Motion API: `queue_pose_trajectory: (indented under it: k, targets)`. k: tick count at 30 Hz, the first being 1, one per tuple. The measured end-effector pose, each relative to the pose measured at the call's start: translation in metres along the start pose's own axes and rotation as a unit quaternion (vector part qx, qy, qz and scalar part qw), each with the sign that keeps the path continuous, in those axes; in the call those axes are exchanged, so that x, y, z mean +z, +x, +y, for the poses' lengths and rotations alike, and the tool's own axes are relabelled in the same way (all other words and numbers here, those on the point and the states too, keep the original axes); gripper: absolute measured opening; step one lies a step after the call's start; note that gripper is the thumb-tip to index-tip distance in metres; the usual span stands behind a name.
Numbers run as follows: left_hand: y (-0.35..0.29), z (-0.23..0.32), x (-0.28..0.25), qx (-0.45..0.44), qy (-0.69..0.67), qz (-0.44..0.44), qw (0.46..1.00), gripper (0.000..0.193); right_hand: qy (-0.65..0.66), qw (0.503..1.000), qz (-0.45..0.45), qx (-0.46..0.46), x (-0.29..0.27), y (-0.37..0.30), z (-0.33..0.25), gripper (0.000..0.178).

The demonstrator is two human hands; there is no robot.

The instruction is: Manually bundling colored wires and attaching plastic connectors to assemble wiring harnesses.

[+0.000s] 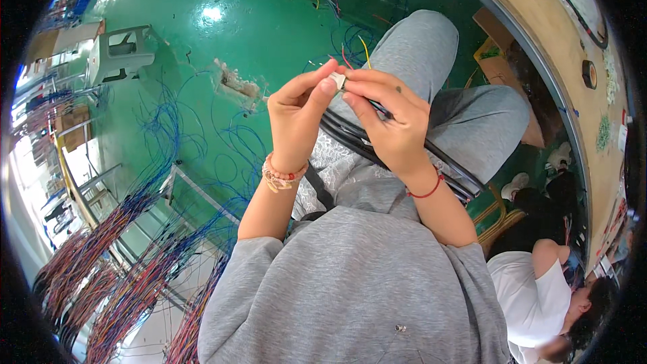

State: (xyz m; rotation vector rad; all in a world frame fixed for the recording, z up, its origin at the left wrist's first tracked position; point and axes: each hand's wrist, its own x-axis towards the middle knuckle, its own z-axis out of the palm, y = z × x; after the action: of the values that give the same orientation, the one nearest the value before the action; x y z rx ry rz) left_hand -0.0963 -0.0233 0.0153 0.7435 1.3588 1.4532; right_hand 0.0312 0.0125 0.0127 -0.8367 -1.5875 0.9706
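Observation:
Above my lap, a small white connector (pixel 338 81) sits between the fingertips of both hands. My left hand (pixel 296 104) pinches it from the left with thumb and forefinger. From the right, my right hand (pixel 394 111) closes thumb and fingers at its other side, hiding part of it. Thin wires, including a yellow wire (pixel 365 48) and a red wire (pixel 346 58), stick up beyond the right fingers. A bundle of black cables (pixel 350 140) lies across my lap and passes under my right wrist. How the wires meet the connector is hidden.
Bundles of coloured wires (pixel 128 276) hang over a metal rack at the left. Loose blue wires (pixel 172 125) lie on the green floor near a grey plastic stool (pixel 122 54). A workbench (pixel 559 34) with a tape roll (pixel 590 74) curves along the right. A person in white (pixel 532 290) sits lower right.

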Motion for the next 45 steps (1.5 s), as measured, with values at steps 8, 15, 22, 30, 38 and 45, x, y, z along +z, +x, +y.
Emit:
queue_pose_trajectory:
  k: [8, 15, 22, 30, 38, 45]
  targets:
    - [-0.002, 0.002, 0.002, 0.053, 0.049, 0.002, 0.997, 0.020, -0.026, 0.999, 0.017, 0.020, 0.003, -0.001, -0.007, 0.015]
    - [-0.003, -0.005, 0.004, 0.066, 0.016, -0.014, 0.998, 0.021, 0.022, 0.996, 0.007, 0.083, 0.000, -0.003, -0.004, 0.014]
    - [0.000, -0.014, 0.003, 0.155, -0.026, -0.052, 0.986, 0.025, 0.044, 0.996, -0.017, 0.079, -0.002, -0.006, -0.002, 0.017]
    - [-0.002, -0.018, 0.003, 0.296, -0.004, -0.067, 0.953, 0.027, 0.254, 0.957, -0.048, 0.128, -0.002, -0.014, 0.002, 0.018]
    - [0.002, -0.014, -0.001, 0.086, -0.047, -0.035, 0.995, 0.021, 0.118, 0.984, -0.004, 0.130, 0.004, -0.009, 0.005, 0.014]
    - [0.000, -0.022, 0.003, 0.150, -0.061, -0.074, 0.984, 0.023, 0.022, 0.999, 0.013, 0.032, 0.004, -0.009, -0.004, 0.014]
